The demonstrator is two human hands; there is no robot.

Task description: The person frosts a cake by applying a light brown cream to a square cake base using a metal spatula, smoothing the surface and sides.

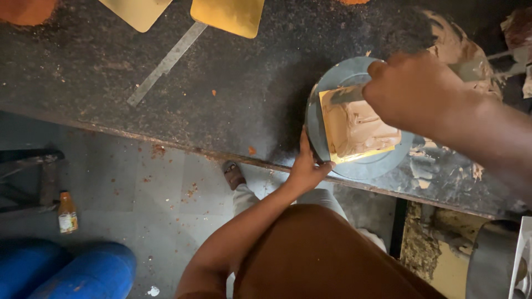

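Mostly my right hand point(413, 91) hides what it grips: it is clenched round the handle of a palette knife point(346, 95), and only the flat grey blade shows, poking out from under my knuckles toward the left of the frame. The blade's long axis runs roughly left to right, tilted slightly up at the handle end, and its tip lies on the upper left edge of the brown cream point(360, 128). The handle itself I cannot see at all.

The cream sits as a thick, roughly square slab on a gold square board point(331, 133), right of centre in the frame. The board's long edges run near enough up and down the frame, leaning a little, with one yellow strip showing on the left and another along the bottom. Under it is a round grey turntable point(366, 166), whose upper right part my hand and forearm cover.

My left hand point(307, 166) rests against the turntable's lower left rim, fingers spread and pressed on the edge (whether the thumb hooks underneath, I cannot tell). The dark bench point(221, 83) is speckled with crumbs; smears of the same cream at the upper right are cut off by the frame edge. Two more gold boards point(227, 15) at the top are cropped too.
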